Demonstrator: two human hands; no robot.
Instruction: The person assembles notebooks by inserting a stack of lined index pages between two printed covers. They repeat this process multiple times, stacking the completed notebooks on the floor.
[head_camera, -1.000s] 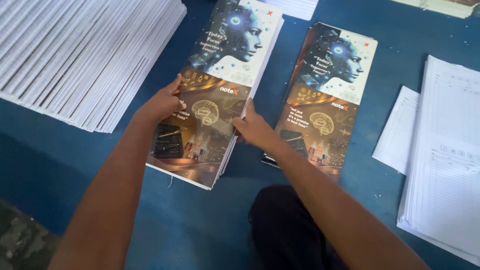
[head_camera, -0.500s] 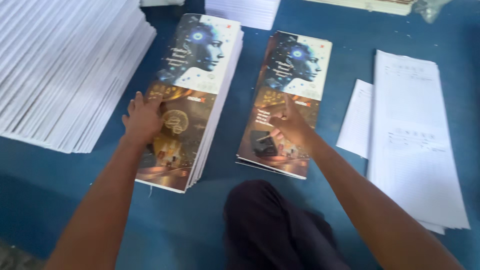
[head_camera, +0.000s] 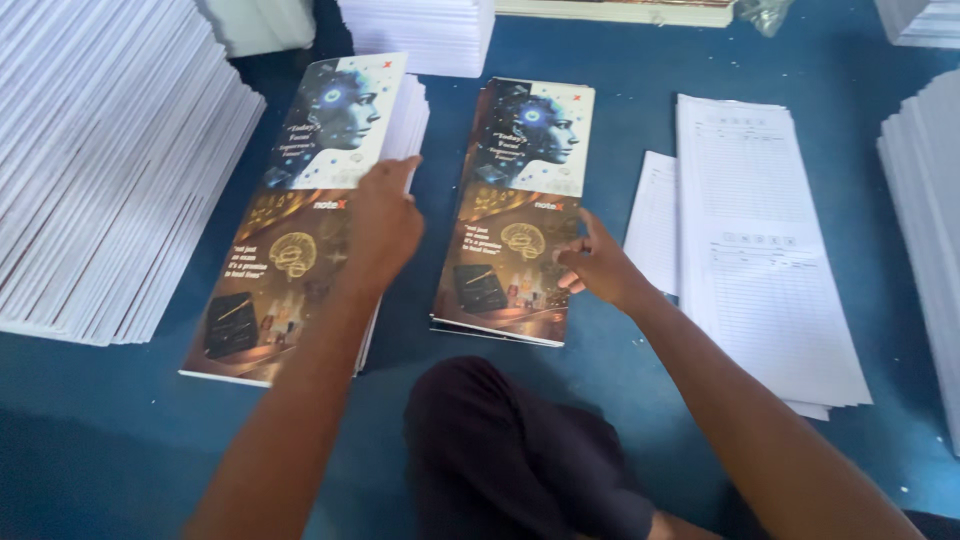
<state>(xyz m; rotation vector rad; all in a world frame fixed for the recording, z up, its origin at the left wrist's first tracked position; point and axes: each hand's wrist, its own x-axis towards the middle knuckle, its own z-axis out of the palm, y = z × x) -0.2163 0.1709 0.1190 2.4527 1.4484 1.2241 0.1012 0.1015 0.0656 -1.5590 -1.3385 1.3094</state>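
Observation:
Two stacks of long printed covers lie side by side on the blue floor (head_camera: 600, 360), each showing a bluish robot face above and a gold-brown picture below. My left hand (head_camera: 385, 225) rests flat on the right edge of the left cover stack (head_camera: 300, 200), fingers together. My right hand (head_camera: 595, 265) touches the right edge of the right cover stack (head_camera: 515, 200), index finger stretched out, the other fingers curled. Neither hand holds anything.
A fanned pile of white sheet bundles (head_camera: 100, 170) fills the left. Lined white sheets (head_camera: 760, 240) lie to the right, with more white stacks at the far right (head_camera: 930, 220) and along the top (head_camera: 420, 35). My dark-clothed knee (head_camera: 500, 450) is at bottom centre.
My right hand left the left stack, crossed the right stack and now sits at its right edge. My left hand slid to the left stack's right edge. The view shifted.

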